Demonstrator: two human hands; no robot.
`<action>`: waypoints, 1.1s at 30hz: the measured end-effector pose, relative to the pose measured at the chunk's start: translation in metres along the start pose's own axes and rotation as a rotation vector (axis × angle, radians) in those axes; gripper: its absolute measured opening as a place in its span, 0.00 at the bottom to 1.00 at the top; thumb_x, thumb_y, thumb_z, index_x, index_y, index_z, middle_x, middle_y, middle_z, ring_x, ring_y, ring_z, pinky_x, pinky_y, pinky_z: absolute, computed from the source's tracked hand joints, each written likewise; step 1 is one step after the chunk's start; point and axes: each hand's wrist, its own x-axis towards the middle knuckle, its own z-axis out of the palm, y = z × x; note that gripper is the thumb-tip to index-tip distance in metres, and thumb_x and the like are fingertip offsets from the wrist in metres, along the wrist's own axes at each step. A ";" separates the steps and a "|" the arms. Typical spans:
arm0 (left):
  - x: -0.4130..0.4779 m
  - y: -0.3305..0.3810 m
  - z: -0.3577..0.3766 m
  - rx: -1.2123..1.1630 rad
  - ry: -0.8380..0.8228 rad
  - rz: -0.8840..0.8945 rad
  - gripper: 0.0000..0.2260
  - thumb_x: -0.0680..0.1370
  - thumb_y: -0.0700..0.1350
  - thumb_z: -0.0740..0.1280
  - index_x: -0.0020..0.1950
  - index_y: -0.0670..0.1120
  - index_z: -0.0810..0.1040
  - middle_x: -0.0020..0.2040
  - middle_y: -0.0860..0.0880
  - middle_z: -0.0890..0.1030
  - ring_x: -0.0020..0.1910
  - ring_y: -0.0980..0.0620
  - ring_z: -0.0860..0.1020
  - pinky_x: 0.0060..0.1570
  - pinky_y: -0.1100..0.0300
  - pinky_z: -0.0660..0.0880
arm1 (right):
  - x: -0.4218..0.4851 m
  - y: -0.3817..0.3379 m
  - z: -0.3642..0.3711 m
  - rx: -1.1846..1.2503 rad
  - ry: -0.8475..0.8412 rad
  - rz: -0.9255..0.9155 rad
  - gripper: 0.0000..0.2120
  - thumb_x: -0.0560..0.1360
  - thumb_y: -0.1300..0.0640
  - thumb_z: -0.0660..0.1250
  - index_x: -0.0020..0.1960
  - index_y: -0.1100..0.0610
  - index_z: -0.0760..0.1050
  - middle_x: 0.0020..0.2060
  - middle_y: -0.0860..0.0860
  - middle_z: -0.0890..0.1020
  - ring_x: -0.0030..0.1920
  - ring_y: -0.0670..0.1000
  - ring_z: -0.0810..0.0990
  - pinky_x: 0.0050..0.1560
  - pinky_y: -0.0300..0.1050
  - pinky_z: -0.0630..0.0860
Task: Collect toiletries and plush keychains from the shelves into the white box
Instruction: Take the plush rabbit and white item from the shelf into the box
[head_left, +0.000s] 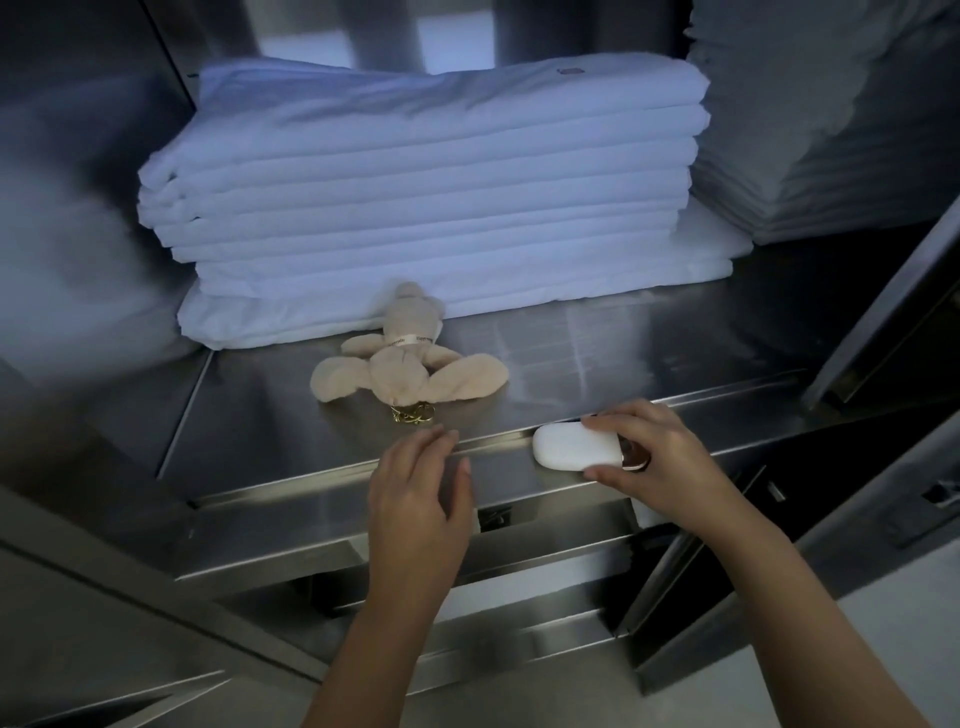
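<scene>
A beige plush rabbit keychain (405, 358) lies flat on the steel shelf (597, 353), its gold ring pointing toward me. My left hand (421, 499) hovers open just in front of it, over the shelf's front lip, holding nothing. To the right, my right hand (654, 452) grips a small white bottle with a rose-gold cap (576, 447), held sideways at the shelf's front edge. The white box is not in view.
A tall stack of folded white linens (431, 192) fills the back of the shelf, right behind the plush. More folded white cloth (831, 119) stands at the right. An open steel cabinet door (893, 312) hangs at the right; lower shelves sit below.
</scene>
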 end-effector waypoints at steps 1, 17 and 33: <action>0.002 -0.001 -0.001 -0.003 0.004 0.005 0.12 0.73 0.38 0.68 0.56 0.40 0.78 0.54 0.43 0.79 0.56 0.47 0.74 0.57 0.50 0.71 | 0.000 -0.001 0.001 0.006 -0.006 0.013 0.22 0.64 0.60 0.76 0.57 0.54 0.77 0.53 0.51 0.76 0.53 0.49 0.72 0.45 0.20 0.66; 0.055 -0.045 -0.015 0.005 0.100 0.033 0.14 0.70 0.38 0.71 0.55 0.37 0.78 0.57 0.39 0.78 0.58 0.40 0.74 0.58 0.48 0.69 | 0.002 -0.038 0.023 0.132 0.152 -0.031 0.22 0.59 0.64 0.79 0.51 0.60 0.79 0.47 0.53 0.77 0.45 0.43 0.77 0.44 0.23 0.70; 0.095 -0.079 -0.011 0.018 -0.101 0.049 0.27 0.68 0.50 0.74 0.64 0.45 0.73 0.57 0.44 0.77 0.54 0.45 0.73 0.53 0.54 0.68 | 0.046 -0.063 0.040 0.164 0.349 -0.053 0.19 0.60 0.65 0.78 0.50 0.60 0.79 0.46 0.55 0.79 0.41 0.48 0.77 0.40 0.27 0.72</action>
